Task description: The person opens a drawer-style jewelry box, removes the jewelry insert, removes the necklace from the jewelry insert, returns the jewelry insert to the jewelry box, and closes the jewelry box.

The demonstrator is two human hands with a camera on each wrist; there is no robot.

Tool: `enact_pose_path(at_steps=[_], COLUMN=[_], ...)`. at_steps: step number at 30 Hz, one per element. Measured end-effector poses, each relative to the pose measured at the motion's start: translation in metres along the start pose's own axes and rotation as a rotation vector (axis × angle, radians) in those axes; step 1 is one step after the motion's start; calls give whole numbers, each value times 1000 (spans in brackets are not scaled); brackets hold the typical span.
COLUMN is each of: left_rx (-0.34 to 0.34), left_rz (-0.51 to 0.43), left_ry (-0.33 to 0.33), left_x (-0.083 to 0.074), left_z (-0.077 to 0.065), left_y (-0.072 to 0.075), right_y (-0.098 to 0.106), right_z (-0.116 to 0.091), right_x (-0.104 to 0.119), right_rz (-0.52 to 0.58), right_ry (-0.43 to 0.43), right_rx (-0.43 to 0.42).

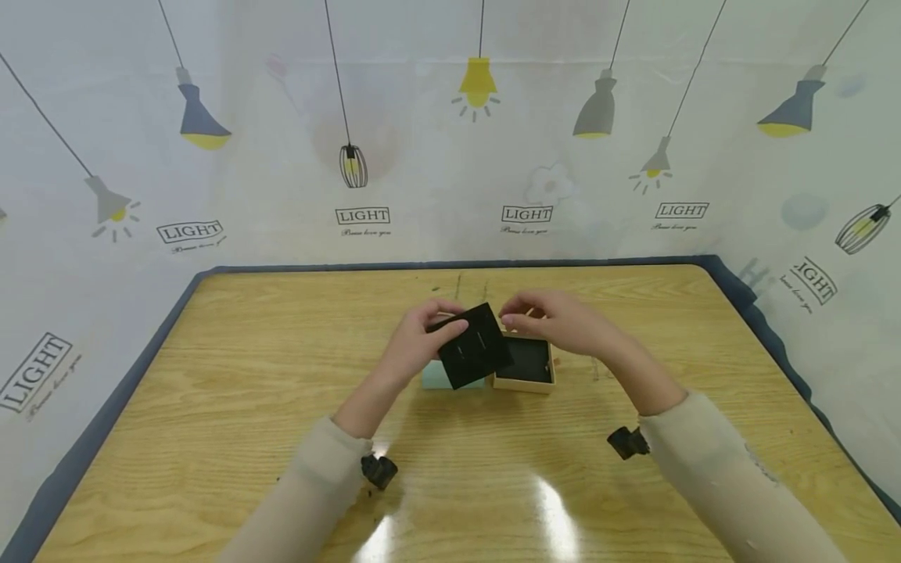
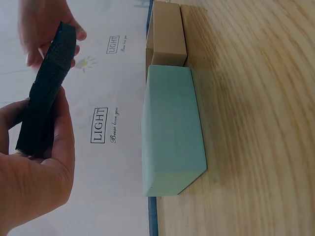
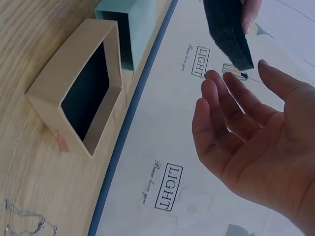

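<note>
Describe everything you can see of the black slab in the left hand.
The black insert is a flat, squarish slab with a thick, slightly rough edge, foam by its look. Two short pale slits or marks show on its face. The left hand grips it, tilted, above the wooden table, thumb on that face. In the head view it partly covers the mint-green box and the open tan box. The right hand is close by, apparently not touching it.

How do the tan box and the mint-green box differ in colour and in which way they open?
Colour: the tan box is beige-brown, the mint-green box pale green. Opening: the tan box opens upward, while the mint-green box opens sideways, towards the tan box. Both sit on the wooden table and show a dark interior.
</note>
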State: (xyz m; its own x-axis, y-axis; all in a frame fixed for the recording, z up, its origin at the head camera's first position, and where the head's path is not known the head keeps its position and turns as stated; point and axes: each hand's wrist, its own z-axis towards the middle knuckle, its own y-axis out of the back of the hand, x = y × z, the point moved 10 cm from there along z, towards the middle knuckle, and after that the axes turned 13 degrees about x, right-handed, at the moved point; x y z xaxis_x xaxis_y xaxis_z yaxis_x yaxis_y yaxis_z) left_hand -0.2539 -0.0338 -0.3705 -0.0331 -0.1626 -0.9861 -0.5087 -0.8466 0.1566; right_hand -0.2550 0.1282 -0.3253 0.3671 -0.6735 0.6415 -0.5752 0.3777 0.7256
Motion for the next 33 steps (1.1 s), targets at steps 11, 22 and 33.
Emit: enact_pose_path(at_steps=[11, 22, 33], left_rx=[76, 120, 154], left_rz=[6, 17, 9], left_ry=[16, 12, 12], left_x=[0, 1, -1], left_z=[4, 7, 13], left_y=[-11, -15, -6], right_y=[-6, -3, 10], right_z=[9, 9, 9], right_x=[5, 3, -15], right_rz=[105, 165, 314], right_ry=[29, 76, 54], right_rx=[25, -17, -84])
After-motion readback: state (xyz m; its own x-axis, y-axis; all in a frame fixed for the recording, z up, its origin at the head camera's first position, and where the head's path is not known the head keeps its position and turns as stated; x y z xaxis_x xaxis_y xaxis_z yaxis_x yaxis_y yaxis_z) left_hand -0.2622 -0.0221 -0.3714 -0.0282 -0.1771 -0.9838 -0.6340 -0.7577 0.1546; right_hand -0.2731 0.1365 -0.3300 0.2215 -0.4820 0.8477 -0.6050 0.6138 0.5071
